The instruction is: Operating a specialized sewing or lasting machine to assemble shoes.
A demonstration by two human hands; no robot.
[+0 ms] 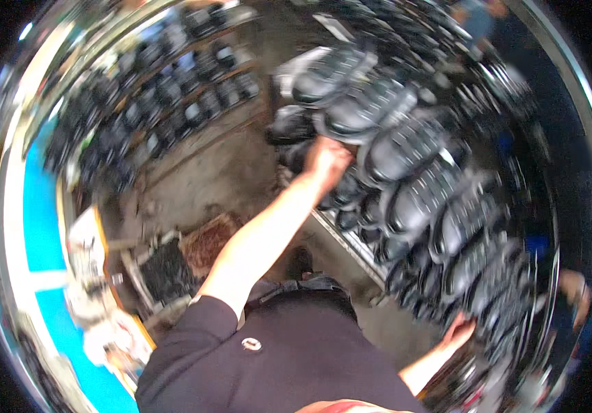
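Observation:
Rows of black lace-up shoes [423, 196] fill a rack on my right, toes pointing toward me. My left hand [329, 164] reaches across to the rack's near side, below the toe of a black shoe [354, 113]. Its fingers look curled, but blur and the shoes hide what is in them. Lower right, my right hand [457, 332] is beside the near end of the shoe rows, at the edge of a black shoe [494, 306]. Its fingertips are smeared, so its grip does not show.
More dark shoes [165, 103] stand on a tiered rack at the far left. Below the near shoes runs a pale metal rail [354, 251]. A crate with black bristly matting [165, 272] lies on the floor at left. Another person's arm [574, 289] shows at the right edge.

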